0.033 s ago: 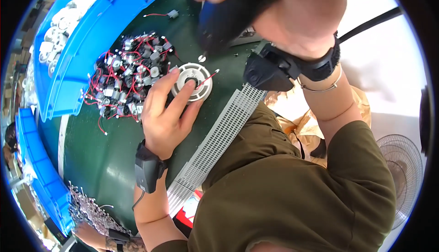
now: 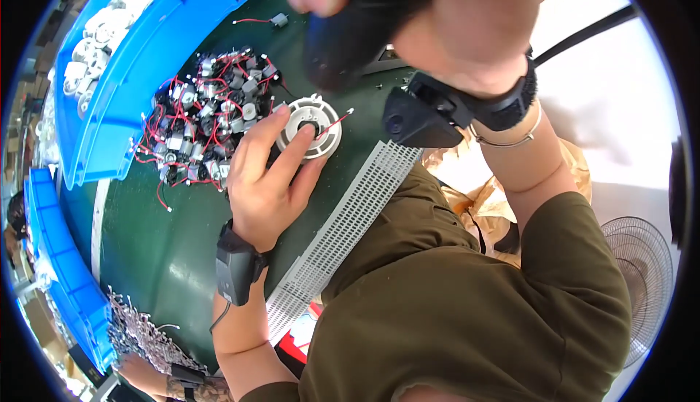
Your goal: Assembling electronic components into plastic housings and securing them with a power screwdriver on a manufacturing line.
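My left hand (image 2: 262, 176) holds a round white plastic housing (image 2: 332, 138) on the green work surface. One fingertip presses at its middle, beside a dark round part, while the thumb and other fingers rest around the rim. A short red wire (image 2: 338, 121) sticks out over the housing's right side. Above it, my right hand (image 2: 467, 26) grips a black tool (image 2: 357, 19), which looks like an electric screwdriver. The tool's lower end is blurred and stands close over the housing's far rim; whether its tip touches cannot be seen.
Small motors with red wires (image 2: 208, 118) lie heaped left of my left hand, with a single motor (image 2: 278, 20) farther off. A blue bin (image 2: 182, 26) holds white parts. A perforated grey strip (image 2: 350, 216) edges the table. A co-worker's hand (image 2: 142, 374) is near piled wires (image 2: 142, 329).
My right hand and the tool have moved slightly left and down, nearer the housing's far rim. The left hand and the housing have barely shifted.
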`<state>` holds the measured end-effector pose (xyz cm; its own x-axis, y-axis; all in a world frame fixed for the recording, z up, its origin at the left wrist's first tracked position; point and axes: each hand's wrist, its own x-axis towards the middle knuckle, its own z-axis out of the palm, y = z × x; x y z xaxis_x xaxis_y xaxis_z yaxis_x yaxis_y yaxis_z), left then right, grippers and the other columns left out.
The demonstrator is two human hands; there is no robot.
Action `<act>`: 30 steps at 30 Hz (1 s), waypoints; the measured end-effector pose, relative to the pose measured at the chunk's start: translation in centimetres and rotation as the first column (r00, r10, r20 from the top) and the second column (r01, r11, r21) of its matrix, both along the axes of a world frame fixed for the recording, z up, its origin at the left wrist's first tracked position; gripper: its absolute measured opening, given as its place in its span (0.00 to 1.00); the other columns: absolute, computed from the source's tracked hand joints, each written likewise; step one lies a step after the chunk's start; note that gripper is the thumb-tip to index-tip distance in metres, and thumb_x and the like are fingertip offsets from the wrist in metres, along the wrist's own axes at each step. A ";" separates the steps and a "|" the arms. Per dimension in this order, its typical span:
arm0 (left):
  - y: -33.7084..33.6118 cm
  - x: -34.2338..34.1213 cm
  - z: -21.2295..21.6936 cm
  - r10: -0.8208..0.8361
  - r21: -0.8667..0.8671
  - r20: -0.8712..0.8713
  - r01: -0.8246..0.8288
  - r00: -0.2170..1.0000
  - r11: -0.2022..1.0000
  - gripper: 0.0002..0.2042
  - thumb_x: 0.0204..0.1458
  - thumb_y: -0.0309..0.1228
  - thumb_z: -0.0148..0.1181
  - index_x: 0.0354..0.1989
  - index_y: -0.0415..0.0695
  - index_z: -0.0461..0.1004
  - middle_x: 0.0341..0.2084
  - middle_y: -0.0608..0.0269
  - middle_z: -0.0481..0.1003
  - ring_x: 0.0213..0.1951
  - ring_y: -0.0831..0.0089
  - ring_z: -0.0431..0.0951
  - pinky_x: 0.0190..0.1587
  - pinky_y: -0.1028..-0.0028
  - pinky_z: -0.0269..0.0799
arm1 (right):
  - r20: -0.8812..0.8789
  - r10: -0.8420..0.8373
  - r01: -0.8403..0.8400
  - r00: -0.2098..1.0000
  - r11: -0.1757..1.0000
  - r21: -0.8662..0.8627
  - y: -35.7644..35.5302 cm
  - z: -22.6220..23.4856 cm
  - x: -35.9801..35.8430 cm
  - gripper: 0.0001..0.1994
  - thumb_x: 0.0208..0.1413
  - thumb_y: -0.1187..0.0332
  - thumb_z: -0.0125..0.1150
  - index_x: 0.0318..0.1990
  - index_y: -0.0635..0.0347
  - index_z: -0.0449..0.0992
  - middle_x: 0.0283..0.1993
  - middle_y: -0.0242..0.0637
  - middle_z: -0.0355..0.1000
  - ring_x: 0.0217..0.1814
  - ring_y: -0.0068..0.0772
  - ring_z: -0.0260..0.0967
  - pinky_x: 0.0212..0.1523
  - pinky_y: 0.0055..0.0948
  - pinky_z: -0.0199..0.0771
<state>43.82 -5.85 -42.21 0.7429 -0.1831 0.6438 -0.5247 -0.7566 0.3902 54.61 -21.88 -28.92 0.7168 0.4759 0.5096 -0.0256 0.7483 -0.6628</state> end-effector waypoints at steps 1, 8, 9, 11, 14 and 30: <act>0.1 -0.1 0.2 0.005 0.017 -0.022 -0.004 1.000 1.000 0.18 0.36 0.24 0.68 0.40 0.42 0.76 0.45 0.51 0.71 0.43 0.57 0.74 0.43 0.66 0.72 | 0.138 -0.055 0.058 0.989 0.998 -0.016 0.9 -0.3 0.1 0.14 0.44 0.78 0.63 0.39 0.66 0.70 0.24 0.35 0.71 0.23 0.23 0.68 0.23 0.21 0.66; -0.2 0.1 0.6 0.008 -0.011 -0.024 -0.008 1.000 1.000 0.17 0.35 0.25 0.69 0.37 0.42 0.77 0.42 0.52 0.72 0.41 0.56 0.74 0.39 0.65 0.73 | 0.277 -0.094 0.152 0.956 0.969 -0.196 2.0 -0.8 0.1 0.07 0.40 0.78 0.62 0.28 0.62 0.71 0.19 0.24 0.66 0.20 0.13 0.61 0.20 0.18 0.58; -0.2 0.0 0.6 0.011 -0.012 -0.025 -0.011 1.000 1.000 0.17 0.35 0.25 0.69 0.37 0.42 0.77 0.42 0.52 0.72 0.41 0.56 0.74 0.39 0.65 0.73 | 0.279 -0.103 0.171 0.955 0.957 -0.233 2.0 -0.8 0.0 0.08 0.40 0.78 0.62 0.29 0.62 0.71 0.19 0.24 0.66 0.20 0.13 0.60 0.20 0.18 0.58; -0.2 0.0 0.5 0.011 -0.009 -0.022 -0.011 1.000 1.000 0.17 0.35 0.25 0.69 0.37 0.42 0.77 0.43 0.52 0.71 0.41 0.56 0.74 0.39 0.64 0.73 | 0.279 -0.111 0.190 0.954 0.944 -0.272 2.1 -0.7 -0.1 0.08 0.39 0.77 0.62 0.30 0.62 0.70 0.19 0.23 0.65 0.20 0.13 0.60 0.20 0.18 0.57; -0.1 0.1 0.5 0.003 -0.014 -0.036 -0.004 0.999 1.000 0.17 0.35 0.25 0.69 0.37 0.42 0.77 0.43 0.52 0.71 0.41 0.56 0.74 0.39 0.64 0.73 | 0.240 -0.116 0.189 0.964 0.932 -0.311 2.3 -0.8 -0.1 0.10 0.39 0.77 0.63 0.31 0.61 0.70 0.19 0.23 0.64 0.20 0.13 0.59 0.21 0.18 0.57; 0.0 0.2 0.3 -0.016 -0.035 -0.050 0.015 0.999 0.999 0.17 0.35 0.25 0.68 0.38 0.41 0.76 0.41 0.51 0.70 0.40 0.55 0.73 0.39 0.64 0.72 | 0.261 0.039 0.041 0.965 0.955 -0.295 3.2 -1.9 0.8 0.10 0.40 0.76 0.63 0.29 0.60 0.67 0.21 0.24 0.65 0.22 0.14 0.61 0.23 0.20 0.61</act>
<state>44.06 -5.88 -41.90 0.7715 -0.1729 0.6123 -0.5155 -0.7339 0.4423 55.38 -18.63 -30.81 0.5780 0.6328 0.5152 0.1784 0.5180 -0.8365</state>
